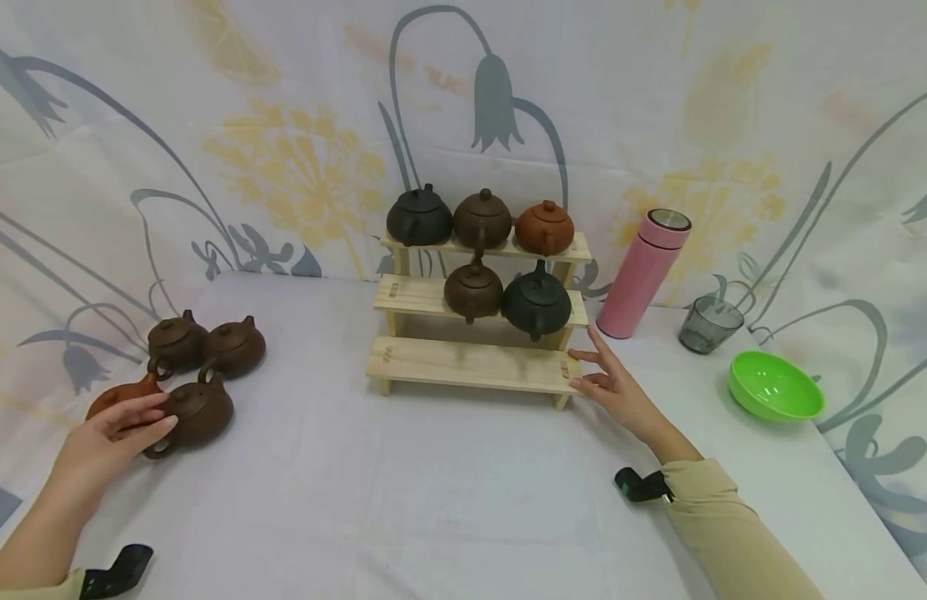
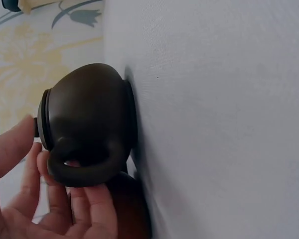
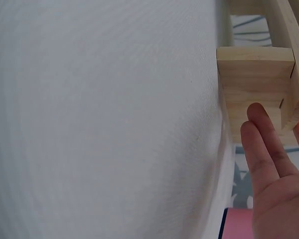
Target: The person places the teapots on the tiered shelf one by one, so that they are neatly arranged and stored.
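At the left, my left hand (image 1: 122,433) is at the near dark brown teapot (image 1: 201,412), its thumb and fingers overlapping the pot's left side. In the left wrist view the thumb tip is right by the lid knob (image 2: 36,127), with fingers behind the looped handle (image 2: 84,169). That teapot stands upright on the table. My right hand (image 1: 613,387) is at the right end of the bottom board of a three-tier wooden rack (image 1: 463,362). In the right wrist view two straight fingers (image 3: 264,144) extend beside the rack's wooden leg, below the board.
An orange teapot (image 1: 126,392) and two brown teapots (image 1: 234,346) cluster beside the left hand. Three teapots (image 1: 482,221) line the rack's top board; brown and black ones (image 1: 537,300) occupy the middle. Right lie a pink thermos (image 1: 643,275), grey cup (image 1: 711,323) and green bowl (image 1: 774,387).
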Tool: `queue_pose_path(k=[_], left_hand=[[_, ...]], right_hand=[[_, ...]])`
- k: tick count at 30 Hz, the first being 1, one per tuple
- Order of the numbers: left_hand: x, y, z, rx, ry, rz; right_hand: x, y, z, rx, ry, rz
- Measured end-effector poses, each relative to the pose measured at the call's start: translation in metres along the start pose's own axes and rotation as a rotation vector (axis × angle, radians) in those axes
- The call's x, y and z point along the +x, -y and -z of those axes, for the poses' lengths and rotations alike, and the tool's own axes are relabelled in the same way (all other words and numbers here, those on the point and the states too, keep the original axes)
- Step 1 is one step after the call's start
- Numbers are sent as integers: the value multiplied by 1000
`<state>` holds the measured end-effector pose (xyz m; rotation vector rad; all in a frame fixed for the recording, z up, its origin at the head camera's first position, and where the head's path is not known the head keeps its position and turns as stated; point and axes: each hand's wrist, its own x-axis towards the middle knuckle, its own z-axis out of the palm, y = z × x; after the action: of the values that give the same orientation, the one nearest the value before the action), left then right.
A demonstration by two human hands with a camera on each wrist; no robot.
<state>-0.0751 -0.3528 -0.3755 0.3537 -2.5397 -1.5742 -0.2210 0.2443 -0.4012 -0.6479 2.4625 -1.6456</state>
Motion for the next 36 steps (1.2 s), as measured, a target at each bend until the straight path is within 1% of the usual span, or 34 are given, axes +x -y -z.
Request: queue_pose_path(k=[3,5,8,10,13,15,18,20,22,26,28,31,34,36], left_hand=[[1,4,3,34,67,61],[3,4,3,48,98,86],[5,2,2,85,132,98],[5,-1,1,90,160,100],[6,-4,-4,84,201,123],[8,-5,-5,68,223,155],[9,-4,-6,-27,277,230],[8,-2,-6,-95,306,255],[6,1,-6,-189,321,265],[2,5,-8,-317,297,209],[1,4,-10,-357,297,194],[0,-1,-16,-314,309,190],[-1,-9,-25,-249,330,201],[0,-16,-32,-224,337,195]], right_hand=[[0,-1,-1,-7,0,-3],[0,-1,-1,-9,-1,-5],[0,-2,-1,-9,-2,-1],[0,-2,-1,-9,-2,11],[0,-2,0,-12,-7,30],[0,-2,0,-14,-11,41],[-1,-2,0,-10,-9,32],[-1,-2,1,-3,0,17],[-1,-2,1,-1,6,6],[-1,-1,3,-11,2,5],[-1,-1,3,-13,-3,4],[-1,-1,3,-5,1,9],[-1,0,2,3,12,9],[-1,0,1,7,17,8]])
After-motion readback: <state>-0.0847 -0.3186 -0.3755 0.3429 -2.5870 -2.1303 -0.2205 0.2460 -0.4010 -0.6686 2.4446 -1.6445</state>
